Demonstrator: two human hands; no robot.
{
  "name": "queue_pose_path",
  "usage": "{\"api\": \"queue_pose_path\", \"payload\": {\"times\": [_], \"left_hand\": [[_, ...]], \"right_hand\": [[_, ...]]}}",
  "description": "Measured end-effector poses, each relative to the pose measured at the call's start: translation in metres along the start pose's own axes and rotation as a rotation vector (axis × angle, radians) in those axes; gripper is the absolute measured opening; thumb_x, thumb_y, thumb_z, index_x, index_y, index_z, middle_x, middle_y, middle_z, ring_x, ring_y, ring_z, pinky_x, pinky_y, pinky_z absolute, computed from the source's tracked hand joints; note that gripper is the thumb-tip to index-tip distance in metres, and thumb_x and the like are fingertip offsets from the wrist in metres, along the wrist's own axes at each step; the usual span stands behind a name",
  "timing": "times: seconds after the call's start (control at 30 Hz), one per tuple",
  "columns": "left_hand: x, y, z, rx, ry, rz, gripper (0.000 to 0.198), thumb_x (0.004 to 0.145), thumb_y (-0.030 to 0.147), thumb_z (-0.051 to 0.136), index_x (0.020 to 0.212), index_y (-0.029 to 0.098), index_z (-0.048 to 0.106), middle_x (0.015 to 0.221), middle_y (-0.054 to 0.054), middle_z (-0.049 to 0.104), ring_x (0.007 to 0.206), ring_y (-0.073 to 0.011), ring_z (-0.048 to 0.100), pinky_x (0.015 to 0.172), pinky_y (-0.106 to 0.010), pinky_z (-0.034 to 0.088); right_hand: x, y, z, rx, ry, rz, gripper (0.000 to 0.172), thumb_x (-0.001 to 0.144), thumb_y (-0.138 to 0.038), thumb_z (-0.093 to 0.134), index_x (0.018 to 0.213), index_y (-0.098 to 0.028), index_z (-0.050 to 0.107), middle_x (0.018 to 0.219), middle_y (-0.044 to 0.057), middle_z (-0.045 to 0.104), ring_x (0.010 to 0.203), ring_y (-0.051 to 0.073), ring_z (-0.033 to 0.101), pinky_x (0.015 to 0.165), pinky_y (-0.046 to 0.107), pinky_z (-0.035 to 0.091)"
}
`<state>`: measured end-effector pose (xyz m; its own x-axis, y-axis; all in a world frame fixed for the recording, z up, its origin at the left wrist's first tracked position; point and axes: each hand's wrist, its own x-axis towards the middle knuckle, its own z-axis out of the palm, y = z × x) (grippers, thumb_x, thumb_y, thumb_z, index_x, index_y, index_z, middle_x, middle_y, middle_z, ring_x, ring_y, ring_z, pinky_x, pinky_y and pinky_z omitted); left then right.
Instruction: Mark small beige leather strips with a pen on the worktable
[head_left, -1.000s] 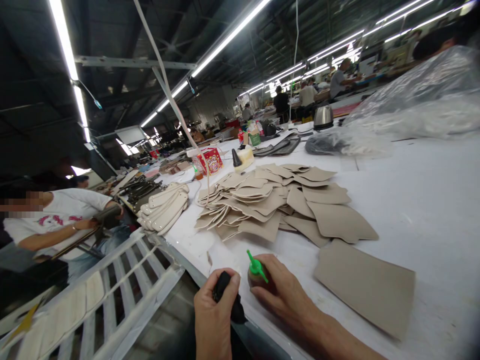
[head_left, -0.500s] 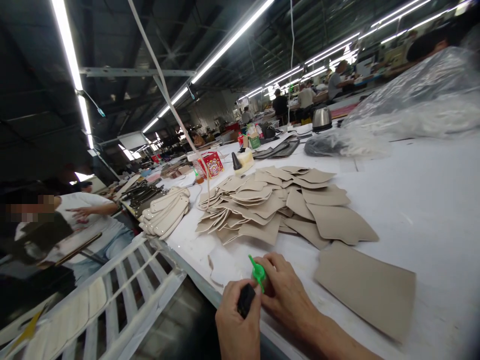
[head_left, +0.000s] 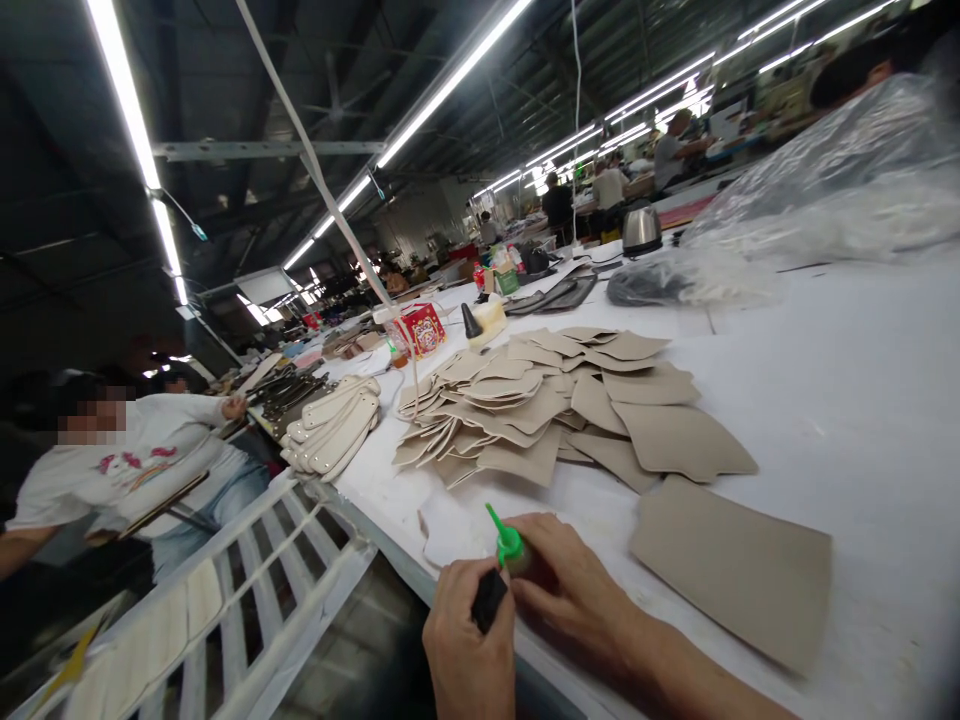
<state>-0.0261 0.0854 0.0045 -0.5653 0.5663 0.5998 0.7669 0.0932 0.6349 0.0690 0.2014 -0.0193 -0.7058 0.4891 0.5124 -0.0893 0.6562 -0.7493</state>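
My right hand (head_left: pixel 562 570) is wrapped around a small squeeze bottle with a green nozzle cap (head_left: pixel 510 543); the fingers hide most of its body. Its thin spout points up and to the left. Close beside it, my left hand (head_left: pixel 469 625) grips a small black block (head_left: pixel 489 600), and its fingertips are up against the bottle's cap. Both hands are over the near edge of the white table (head_left: pixel 847 400). To their right lies a single flat beige panel (head_left: pixel 735 570). Beyond them, a heap of similar beige panels (head_left: pixel 517 400) is spread out.
Cream strap-like pieces (head_left: pixel 334 425) are stacked at the left edge. A slatted white rack (head_left: pixel 255 600) adjoins the table. Farther back are a red box (head_left: pixel 424 328), a kettle (head_left: pixel 642 232) and plastic sheeting (head_left: pixel 825 190). A seated person (head_left: pixel 165 450) is on the left.
The bottle has tilted, its green spout swinging left, and my left hand has shifted slightly left. The person on the left now sits more upright with an arm stretched toward the table.
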Motion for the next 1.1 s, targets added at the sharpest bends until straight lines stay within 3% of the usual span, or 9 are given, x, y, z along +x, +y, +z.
{"api": "queue_pose_path", "payload": {"times": [0.23,0.43,0.57,0.73,0.87,1.0,1.1], "left_hand": [[-0.006,-0.009,-0.004,0.102,0.056,0.069,0.011,0.085,0.021,0.059,0.086,0.022,0.07,0.081,-0.003,0.068,0.078,-0.0202,0.064,0.076,-0.031,0.049],[-0.004,-0.014,-0.009,0.192,0.069,0.084,0.008,0.085,0.02,0.06,0.086,0.022,0.068,0.079,-0.002,0.067,0.078,-0.0196,0.063,0.076,-0.03,0.048],[0.002,-0.012,-0.014,0.266,0.055,0.183,0.009,0.084,0.017,0.059,0.082,0.022,0.066,0.074,0.0,0.065,0.071,-0.0178,0.062,0.068,-0.027,0.048],[0.006,-0.006,-0.013,0.288,0.138,0.211,0.012,0.083,0.019,0.058,0.073,0.022,0.063,0.068,0.001,0.061,0.064,-0.017,0.059,0.063,-0.026,0.046],[0.005,-0.009,-0.013,0.224,0.115,0.098,0.011,0.081,0.021,0.059,0.07,0.021,0.063,0.067,0.001,0.06,0.063,-0.016,0.059,0.063,-0.025,0.045],[0.004,-0.009,-0.018,0.07,0.02,-0.129,0.013,0.081,0.028,0.062,0.071,0.02,0.064,0.067,0.003,0.06,0.062,-0.0142,0.057,0.062,-0.022,0.044],[0.005,-0.004,-0.023,-0.048,0.017,-0.294,0.018,0.081,0.033,0.063,0.07,0.019,0.064,0.064,0.004,0.057,0.061,-0.0129,0.053,0.061,-0.021,0.042]], "right_hand": [[0.0,-0.007,0.002,-0.113,-0.008,0.049,0.05,0.073,-0.019,0.077,0.12,-0.021,0.059,0.11,0.009,0.057,0.099,0.029,0.052,0.084,0.044,0.039],[0.0,-0.016,-0.002,-0.164,-0.051,0.007,0.041,0.075,-0.011,0.066,0.114,-0.023,0.059,0.109,0.007,0.058,0.098,0.027,0.052,0.083,0.041,0.037],[0.001,-0.02,-0.001,-0.179,-0.051,0.007,0.032,0.078,-0.013,0.067,0.108,-0.022,0.06,0.105,0.005,0.061,0.094,0.025,0.052,0.082,0.041,0.036],[0.0,-0.022,0.002,-0.188,-0.036,0.026,0.034,0.076,-0.011,0.07,0.107,-0.021,0.06,0.104,0.004,0.061,0.094,0.025,0.051,0.082,0.04,0.035],[-0.001,-0.022,0.002,-0.195,-0.033,0.04,0.037,0.074,-0.011,0.072,0.108,-0.021,0.061,0.104,0.005,0.061,0.092,0.025,0.051,0.081,0.039,0.035],[-0.001,-0.024,0.002,-0.197,-0.04,0.057,0.038,0.073,-0.01,0.071,0.108,-0.021,0.062,0.105,0.005,0.062,0.092,0.025,0.051,0.082,0.04,0.036],[-0.001,-0.025,0.002,-0.198,-0.044,0.069,0.039,0.072,-0.011,0.07,0.109,-0.021,0.062,0.105,0.006,0.062,0.093,0.026,0.051,0.082,0.04,0.036]]}}
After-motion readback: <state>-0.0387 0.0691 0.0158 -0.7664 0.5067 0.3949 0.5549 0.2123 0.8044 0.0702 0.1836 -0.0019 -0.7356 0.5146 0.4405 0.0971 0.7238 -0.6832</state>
